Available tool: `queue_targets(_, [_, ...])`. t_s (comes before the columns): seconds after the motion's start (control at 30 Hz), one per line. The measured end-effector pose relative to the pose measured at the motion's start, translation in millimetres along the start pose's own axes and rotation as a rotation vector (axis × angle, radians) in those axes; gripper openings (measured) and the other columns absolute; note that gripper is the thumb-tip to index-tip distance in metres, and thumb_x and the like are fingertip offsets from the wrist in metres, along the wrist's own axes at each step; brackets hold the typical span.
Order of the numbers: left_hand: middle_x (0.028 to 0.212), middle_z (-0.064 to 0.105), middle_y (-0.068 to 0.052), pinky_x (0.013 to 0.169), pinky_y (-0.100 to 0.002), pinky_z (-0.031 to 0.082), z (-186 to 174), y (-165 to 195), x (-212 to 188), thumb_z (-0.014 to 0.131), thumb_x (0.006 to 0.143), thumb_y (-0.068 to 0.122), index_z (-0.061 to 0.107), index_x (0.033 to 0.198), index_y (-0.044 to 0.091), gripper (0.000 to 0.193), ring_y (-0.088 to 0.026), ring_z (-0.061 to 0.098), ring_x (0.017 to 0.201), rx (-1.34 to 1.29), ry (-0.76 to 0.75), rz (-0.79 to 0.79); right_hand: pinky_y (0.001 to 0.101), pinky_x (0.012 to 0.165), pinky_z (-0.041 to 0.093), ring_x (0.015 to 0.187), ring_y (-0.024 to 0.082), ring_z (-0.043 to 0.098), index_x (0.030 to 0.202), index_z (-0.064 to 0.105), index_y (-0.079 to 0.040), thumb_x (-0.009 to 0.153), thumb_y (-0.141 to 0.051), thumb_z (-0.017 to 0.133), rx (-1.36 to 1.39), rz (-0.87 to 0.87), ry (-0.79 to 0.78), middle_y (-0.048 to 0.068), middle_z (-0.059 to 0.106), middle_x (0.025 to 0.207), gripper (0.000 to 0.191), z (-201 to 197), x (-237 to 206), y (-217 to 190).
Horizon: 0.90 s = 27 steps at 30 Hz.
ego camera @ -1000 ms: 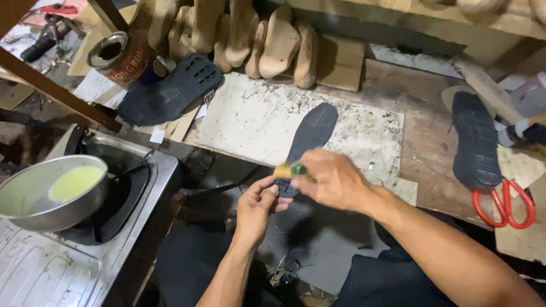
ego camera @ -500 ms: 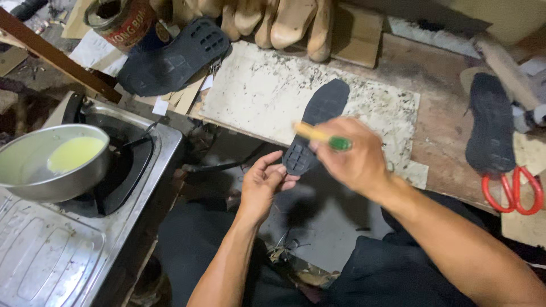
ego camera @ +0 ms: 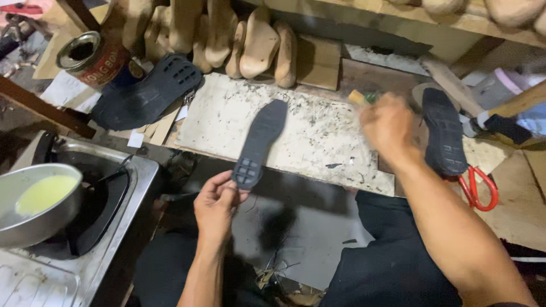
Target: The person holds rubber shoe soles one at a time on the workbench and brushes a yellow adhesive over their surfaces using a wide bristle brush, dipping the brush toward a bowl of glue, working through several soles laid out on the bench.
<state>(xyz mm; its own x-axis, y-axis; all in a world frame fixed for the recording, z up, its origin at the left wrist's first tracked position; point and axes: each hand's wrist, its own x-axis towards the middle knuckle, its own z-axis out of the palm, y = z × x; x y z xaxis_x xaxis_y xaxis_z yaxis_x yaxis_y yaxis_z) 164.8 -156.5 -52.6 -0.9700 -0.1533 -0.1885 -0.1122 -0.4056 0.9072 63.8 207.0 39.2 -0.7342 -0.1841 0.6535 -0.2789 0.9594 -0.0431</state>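
While the left hand [ego camera: 216,207] is pinching the heel end of a black shoe sole [ego camera: 259,142] between closed fingers, the sole is lying across the speckled work board [ego camera: 318,128], pointing toward 12 o'clock. At 2 o'clock, the right hand [ego camera: 389,125] is gripping a wooden-handled tool [ego camera: 359,98], beside a second black sole [ego camera: 443,131] and red scissors [ego camera: 480,190].

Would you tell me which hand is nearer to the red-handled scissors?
Right. The right hand hovers up-left of the red-handled scissors; the left hand grips a black sole far across.
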Motion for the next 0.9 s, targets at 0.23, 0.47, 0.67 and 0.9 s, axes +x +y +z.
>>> queue_targets(0.23, [0.1,0.076,-0.013,0.072,-0.03,0.062,2.9,3.4,8.7,0.059,0.097,0.005,0.062,0.12,-0.004,0.026,-0.018,0.074,0.084,0.063,0.022,0.009,0.0386,0.067,0.059,0.077,0.021,0.071,0.108,0.074,-0.002,0.089,-0.021,0.071,0.771,0.28,-0.504,0.011,0.076,0.095,0.027,-41.3,-39.4,-47.9])
queue_targets(0.47, [0.097,0.075,-0.013,0.071,-0.029,0.061,-8.3,2.8,9.6,0.059,0.097,0.004,0.062,0.121,-0.005,0.026,-0.018,0.074,0.081,0.012,0.043,0.033,0.037,0.07,0.059,0.077,0.024,0.07,0.098,0.075,-0.007,0.088,-0.016,0.068,0.35,-0.251,-0.332,0.01,0.076,0.094,0.015,-73.5,-85.5,-84.3])
queue_targets(0.67, [0.096,0.073,-0.012,0.071,-0.03,0.061,-25.0,3.3,6.4,0.06,0.098,0.003,0.062,0.122,-0.004,0.025,-0.017,0.071,0.078,0.015,0.08,0.068,0.0316,0.063,0.059,0.07,0.016,0.072,0.111,0.077,-0.007,0.085,-0.023,0.074,0.527,0.34,-0.497,0.009,0.079,0.092,0.03,-64.3,-80.8,-64.0])
queue_targets(0.9, [0.095,0.073,-0.014,0.073,-0.031,0.061,-26.9,3.7,5.6,0.06,0.097,0.002,0.062,0.12,-0.005,0.025,-0.017,0.071,0.078,0.018,0.075,0.017,0.0301,0.071,0.059,0.078,0.014,0.073,0.109,0.078,-0.003,0.083,-0.019,0.079,0.566,0.504,-0.633,0.01,0.08,0.095,0.03,-16.2,-11.8,23.4])
